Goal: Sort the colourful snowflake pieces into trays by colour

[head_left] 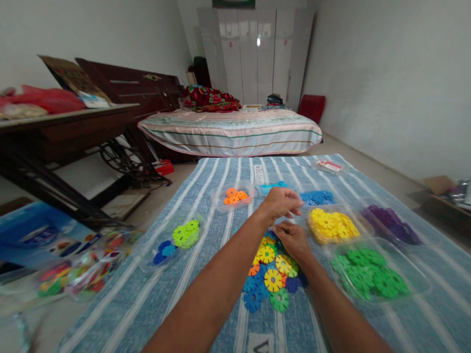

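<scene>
Indoors, striped cloth (147,299) under colored discs (273,280); bed (235,131) beyond; fingers (282,229) curled, hold unclear.

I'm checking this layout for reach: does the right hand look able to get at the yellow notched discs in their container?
Probably yes: the right hand is just left of the yellow notched discs, nothing visible covers them, and the left hand sits farther forward, seemingly out of the way.

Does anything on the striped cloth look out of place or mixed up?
Yes, one thing: the clear box on the left seems to hold both lime discs and blue discs, while the other boxes of discs each show a single colour. I can't see any damage.
</scene>
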{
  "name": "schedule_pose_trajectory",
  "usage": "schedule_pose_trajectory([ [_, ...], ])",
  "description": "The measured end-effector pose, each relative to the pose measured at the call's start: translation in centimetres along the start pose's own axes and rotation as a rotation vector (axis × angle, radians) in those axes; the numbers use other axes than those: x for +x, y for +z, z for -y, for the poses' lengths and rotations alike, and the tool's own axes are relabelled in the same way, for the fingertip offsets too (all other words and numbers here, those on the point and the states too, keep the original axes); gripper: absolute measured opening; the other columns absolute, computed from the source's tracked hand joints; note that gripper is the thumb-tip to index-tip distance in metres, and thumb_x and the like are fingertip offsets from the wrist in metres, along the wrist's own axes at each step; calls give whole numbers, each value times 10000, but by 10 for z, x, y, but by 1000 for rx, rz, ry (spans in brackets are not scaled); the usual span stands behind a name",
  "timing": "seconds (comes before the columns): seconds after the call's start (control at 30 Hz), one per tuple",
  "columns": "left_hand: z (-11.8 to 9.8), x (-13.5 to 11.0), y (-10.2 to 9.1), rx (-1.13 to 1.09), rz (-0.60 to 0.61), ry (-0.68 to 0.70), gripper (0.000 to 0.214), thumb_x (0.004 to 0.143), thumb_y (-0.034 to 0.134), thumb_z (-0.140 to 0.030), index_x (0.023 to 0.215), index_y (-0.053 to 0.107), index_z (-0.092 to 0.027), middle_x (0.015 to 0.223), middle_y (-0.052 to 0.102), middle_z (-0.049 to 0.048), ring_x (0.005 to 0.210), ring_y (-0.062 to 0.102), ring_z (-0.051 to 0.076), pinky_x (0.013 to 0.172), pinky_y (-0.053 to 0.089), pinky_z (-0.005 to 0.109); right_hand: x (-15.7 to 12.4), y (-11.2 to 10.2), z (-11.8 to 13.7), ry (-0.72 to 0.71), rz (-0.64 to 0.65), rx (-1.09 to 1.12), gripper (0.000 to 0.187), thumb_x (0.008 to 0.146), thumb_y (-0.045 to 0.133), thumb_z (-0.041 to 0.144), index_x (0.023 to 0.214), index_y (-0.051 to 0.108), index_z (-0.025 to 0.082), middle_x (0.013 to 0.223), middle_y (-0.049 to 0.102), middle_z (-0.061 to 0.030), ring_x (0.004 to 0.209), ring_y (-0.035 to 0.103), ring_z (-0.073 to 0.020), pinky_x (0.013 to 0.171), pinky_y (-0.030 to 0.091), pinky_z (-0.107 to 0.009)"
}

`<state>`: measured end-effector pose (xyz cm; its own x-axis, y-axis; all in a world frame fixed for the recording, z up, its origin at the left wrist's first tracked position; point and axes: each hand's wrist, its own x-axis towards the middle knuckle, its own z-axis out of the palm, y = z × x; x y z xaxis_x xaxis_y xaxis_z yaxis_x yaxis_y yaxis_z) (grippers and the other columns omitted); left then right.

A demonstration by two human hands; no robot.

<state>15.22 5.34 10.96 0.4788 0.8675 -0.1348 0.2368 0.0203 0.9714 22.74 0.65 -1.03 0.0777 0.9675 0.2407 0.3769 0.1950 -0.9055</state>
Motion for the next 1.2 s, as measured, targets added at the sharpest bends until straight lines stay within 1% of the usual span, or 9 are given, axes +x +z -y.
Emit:
schedule_pose_trajectory([
  [0.07, 1, 1, -5, 137, -20, 22, 120, 708, 586, -169, 810, 582, -106, 616, 582, 6, 545, 604, 105, 445, 406, 159, 0, 0, 0, 2, -10, -5, 276, 757, 502, 364, 620, 642, 170, 600, 578, 6, 579, 511, -117, 579, 396, -225],
  [0.23, 33, -4, -46, 822, -159, -56, 92, 689, 557, -162, 722, 634, -123, 653, 633, 29, 665, 622, 141, 593, 454, 210, -1, 0, 1, 2, -28, -18, 289, 747, 502, 383, 606, 639, 172, 575, 562, 13, 552, 491, -109, 537, 375, -214],
  [0.3, 48, -8, -57, 925, -185, -96, 67, 631, 591, -138, 672, 642, -127, 702, 653, 51, 750, 622, 183, 662, 457, 248, 0, 0, 1, 2, -26, -38, 291, 745, 502, 385, 592, 632, 175, 571, 560, 15, 555, 496, -111, 538, 373, -215],
  [0.37, 60, -12, -61, 956, -189, -124, 84, 595, 619, -145, 671, 651, -133, 749, 665, 68, 788, 617, 211, 686, 450, 273, 0, 0, 1, 1, -28, -56, 291, 744, 504, 382, 576, 621, 176, 566, 556, 17, 553, 497, -111, 540, 370, -217],
  [0.5, 71, -14, -55, 987, -199, -161, 111, 579, 650, -208, 675, 652, -153, 774, 667, 68, 803, 610, 219, 684, 437, 268, 0, -1, 0, -15, -15, -76, 287, 749, 500, 375, 586, 628, 176, 576, 565, 16, 564, 509, -116, 542, 368, -219],
  [0.63, 78, -11, -50, 968, -228, -175, 128, 560, 652, -177, 688, 641, -164, 772, 663, 51, 807, 603, 204, 673, 428, 247, -1, -1, -1, -22, -21, -78, 297, 756, 490, 380, 603, 644, 177, 585, 578, 13, 570, 516, -121, 539, 369, -221],
  [0.9, 91, -9, -60, 782, -236, -143, 79, 565, 634, -125, 641, 617, -136, 553, 582, -22, 591, 572, 119, 534, 404, 188, 0, 1, -2, -15, -29, -79, 298, 756, 495, 386, 594, 635, 179, 578, 562, 21, 561, 508, -113, 549, 369, -215],
  [1.1, 76, -12, -64, 607, -218, -123, 21, 629, 579, -105, 643, 593, -114, 419, 476, -63, 417, 506, 77, 421, 361, 156, 1, 0, 0, -7, -24, -70, 286, 754, 501, 372, 595, 633, 176, 583, 558, 18, 564, 510, -111, 556, 367, -216],
  [1.2, 60, -10, -53, 542, -210, -90, 4, 638, 585, -109, 641, 582, -110, 451, 494, -59, 418, 510, 69, 414, 367, 152, 1, 0, 1, -7, -20, -62, 286, 753, 498, 374, 609, 642, 173, 596, 568, 13, 565, 509, -111, 553, 365, -218],
])
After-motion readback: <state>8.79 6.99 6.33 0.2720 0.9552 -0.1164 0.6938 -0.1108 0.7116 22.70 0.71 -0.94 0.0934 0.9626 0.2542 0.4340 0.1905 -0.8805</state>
